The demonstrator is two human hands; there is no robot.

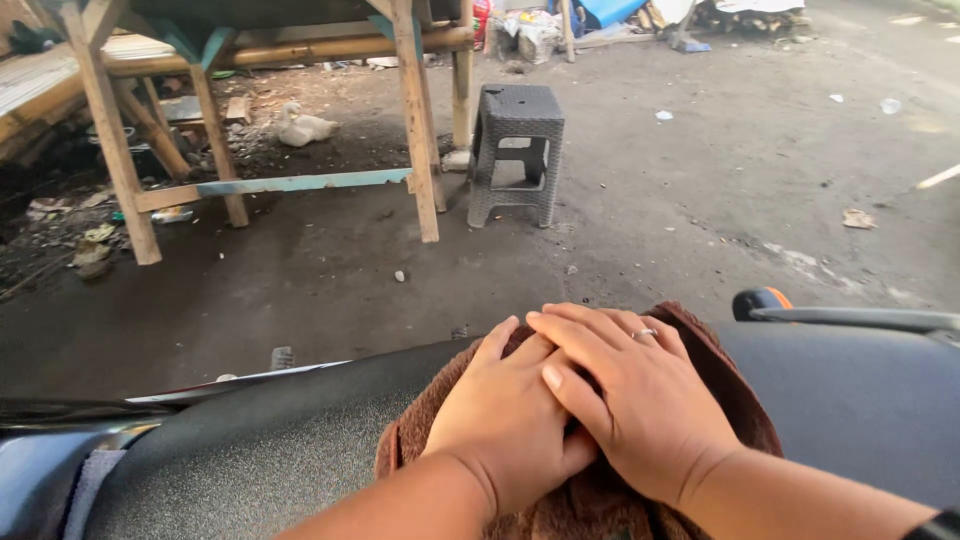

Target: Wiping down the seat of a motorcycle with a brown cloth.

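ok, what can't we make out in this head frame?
- Brown cloth: its middle is hidden under both hands in the head view.
- Left hand: knuckles covered by the right hand.
- Black seat: cut off by the bottom edge.
- White bird under the wooden table: too small.

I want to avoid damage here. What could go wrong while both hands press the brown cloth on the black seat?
1. The ring on the right hand may scratch the black seat if it slips off the brown cloth.
2. The ground is dusty and littered; if the cloth falls, it could pick up grit.
3. The left hand lies under the right, so pressure may be uneven.
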